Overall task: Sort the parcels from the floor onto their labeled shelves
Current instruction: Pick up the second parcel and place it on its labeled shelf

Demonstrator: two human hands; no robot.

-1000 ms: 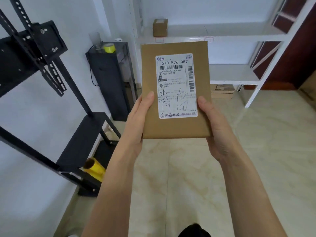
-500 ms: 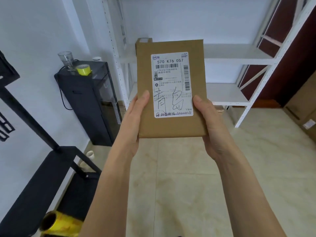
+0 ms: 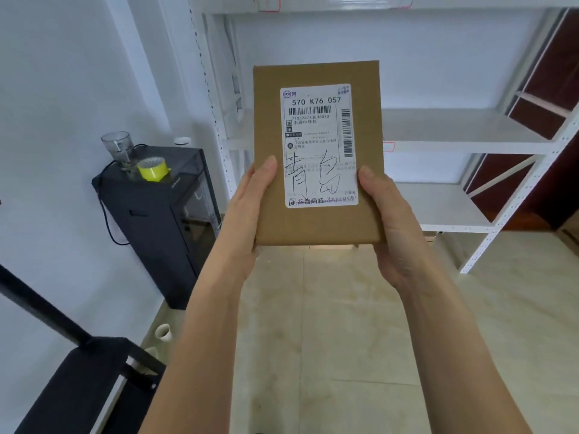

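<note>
Ahead, the white shelf unit stands beyond the upright cardboard parcel — long axis vertical, label facing the camera — whose lower edges the left hand and right hand clasp, fingers closed round it, neither hand nearer.

Glass and yellow tape roll atop black cabinet

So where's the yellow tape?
In the head view, the yellow tape sits left of the parcel, on top of the black cabinet, right beside a clear cup.
</note>
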